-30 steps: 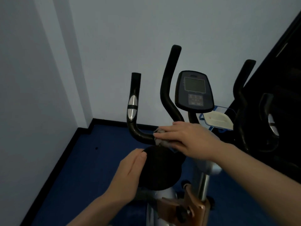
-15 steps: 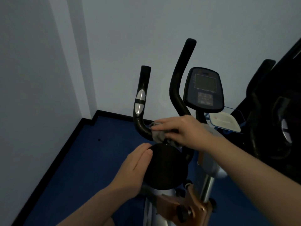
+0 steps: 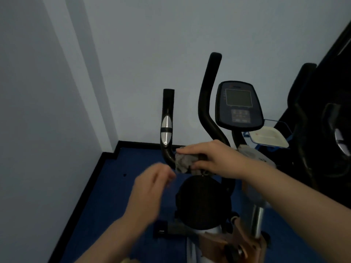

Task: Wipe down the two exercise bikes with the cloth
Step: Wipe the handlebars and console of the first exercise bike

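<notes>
Head view: left hand (image 3: pixel 152 186) has come off the black seat (image 3: pixel 204 202), where it was resting 0.5 s ago. It's now lifted, blurred w/ motion, fingers loosely curled, holding nothing, just beside the handlebar bend. Right hand (image 3: pixel 212 158) hasn't let go: fingers wrapped over the grey cloth (image 3: pixel 183 163), pressing it onto the lower curve of the left handlebar (image 3: pixel 167 130), same spot approx as before.

Meaning, as I read it: wiping of the first bike (image 3: pixel 218 186) is early, handlebar only. Freed left hand prob goes to steady the bar or help w/ the cloth. Console (image 3: pixel 238 105), seat and frame look undone; second bike (image 3: pixel 322 130) at right edge, dark, mostly cut off, prob untouched.

Room: wall (image 3: pixel 47 111) and corner close on the left, blue floor (image 3: pixel 114 186) open betw. wall and bike. Upright bar (image 3: pixel 207 103) stands just right of the cloth, so strokes up the handlebar are free, sideways is tight. White tray (image 3: pixel 267 138) behind the console, well apart from the hands.
</notes>
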A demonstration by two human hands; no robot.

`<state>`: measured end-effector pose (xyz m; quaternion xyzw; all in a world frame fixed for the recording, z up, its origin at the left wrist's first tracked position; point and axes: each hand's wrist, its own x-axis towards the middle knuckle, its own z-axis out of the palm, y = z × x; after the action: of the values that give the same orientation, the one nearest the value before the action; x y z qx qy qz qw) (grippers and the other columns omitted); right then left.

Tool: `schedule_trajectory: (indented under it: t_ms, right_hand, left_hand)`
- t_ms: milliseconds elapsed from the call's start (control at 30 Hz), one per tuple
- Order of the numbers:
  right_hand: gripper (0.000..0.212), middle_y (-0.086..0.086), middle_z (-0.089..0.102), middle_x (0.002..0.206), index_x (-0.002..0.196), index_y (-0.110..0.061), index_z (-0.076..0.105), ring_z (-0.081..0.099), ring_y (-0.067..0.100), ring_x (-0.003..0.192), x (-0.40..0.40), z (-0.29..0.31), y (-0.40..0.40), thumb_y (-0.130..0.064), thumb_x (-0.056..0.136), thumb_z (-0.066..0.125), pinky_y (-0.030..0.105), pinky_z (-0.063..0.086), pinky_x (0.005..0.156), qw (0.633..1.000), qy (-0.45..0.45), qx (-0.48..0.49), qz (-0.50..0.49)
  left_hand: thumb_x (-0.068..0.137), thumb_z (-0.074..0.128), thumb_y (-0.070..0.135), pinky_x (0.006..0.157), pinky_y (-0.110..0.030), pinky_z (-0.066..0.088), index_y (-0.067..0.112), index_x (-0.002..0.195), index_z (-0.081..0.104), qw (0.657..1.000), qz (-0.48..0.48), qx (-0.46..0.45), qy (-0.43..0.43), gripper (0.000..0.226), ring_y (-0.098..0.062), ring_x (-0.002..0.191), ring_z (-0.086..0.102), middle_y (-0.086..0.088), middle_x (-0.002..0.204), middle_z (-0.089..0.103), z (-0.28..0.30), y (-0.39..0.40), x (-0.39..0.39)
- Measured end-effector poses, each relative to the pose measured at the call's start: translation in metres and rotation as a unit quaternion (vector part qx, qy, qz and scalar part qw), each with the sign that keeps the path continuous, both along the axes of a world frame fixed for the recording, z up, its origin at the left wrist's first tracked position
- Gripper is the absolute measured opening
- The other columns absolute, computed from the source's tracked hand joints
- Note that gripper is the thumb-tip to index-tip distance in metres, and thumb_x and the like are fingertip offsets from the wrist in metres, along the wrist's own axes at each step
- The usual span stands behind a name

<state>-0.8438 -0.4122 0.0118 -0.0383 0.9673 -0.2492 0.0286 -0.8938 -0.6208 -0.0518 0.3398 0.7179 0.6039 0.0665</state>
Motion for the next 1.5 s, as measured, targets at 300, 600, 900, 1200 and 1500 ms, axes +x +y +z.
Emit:
schedule_trajectory:
  t_ms: [300,600,900,1200,1500]
  right_hand:
    - [0.050,-0.011,0.069,0.116,0.129,-0.044,0.058,0.062,0.011,0.107,0.010,0.004,-0.049,-0.048,0.081,0.071,0.026,0.045,0.085,0.959,0.086,0.125,-0.240]
    - [0.052,-0.012,0.066,0.119,0.136,-0.045,0.048,0.062,0.013,0.106,-0.004,0.001,-0.099,-0.052,0.087,0.063,0.027,0.047,0.080,0.906,0.068,0.161,-0.385]
    - [0.053,-0.005,0.059,0.131,0.146,-0.023,0.039,0.062,0.010,0.108,-0.060,-0.017,-0.141,-0.035,0.097,0.055,0.021,0.046,0.088,0.854,0.159,0.084,-0.487]
    - [0.045,-0.014,0.050,0.140,0.145,-0.029,0.042,0.044,-0.009,0.115,-0.117,-0.026,-0.127,-0.025,0.101,0.049,-0.001,0.028,0.090,0.767,0.303,-0.058,-0.562]
    - [0.050,-0.014,0.044,0.147,0.145,-0.037,0.037,0.040,-0.007,0.125,-0.113,-0.033,-0.126,-0.026,0.099,0.053,0.015,0.033,0.106,0.781,0.325,-0.031,-0.533]
  left_hand:
    - [0.094,0.048,0.023,0.079,-0.011,0.044,0.025,0.093,0.065,0.998,0.031,0.045,-0.001,0.017,-0.003,0.091,0.061,0.011,0.096,0.067,0.026,0.006,-0.098]
    - [0.102,0.043,0.008,0.111,-0.014,0.029,0.028,0.136,0.049,0.994,-0.081,0.022,0.073,0.041,0.008,0.131,0.037,0.012,0.144,0.044,0.047,0.029,-0.163]
    - [0.104,0.041,0.014,0.109,-0.011,0.027,0.022,0.140,0.047,0.969,-0.219,0.026,0.111,0.037,0.007,0.129,0.040,0.010,0.141,0.047,0.054,0.072,-0.202]
    - [0.101,0.035,0.025,0.107,-0.015,0.032,0.021,0.135,0.053,0.938,-0.331,0.039,0.096,0.038,-0.001,0.126,0.047,0.013,0.133,0.052,0.057,0.072,-0.233]
    - [0.100,0.036,0.029,0.115,-0.040,0.033,0.022,0.140,0.048,0.927,-0.363,0.050,0.080,0.042,-0.006,0.134,0.041,0.018,0.139,0.048,0.044,0.078,-0.243]
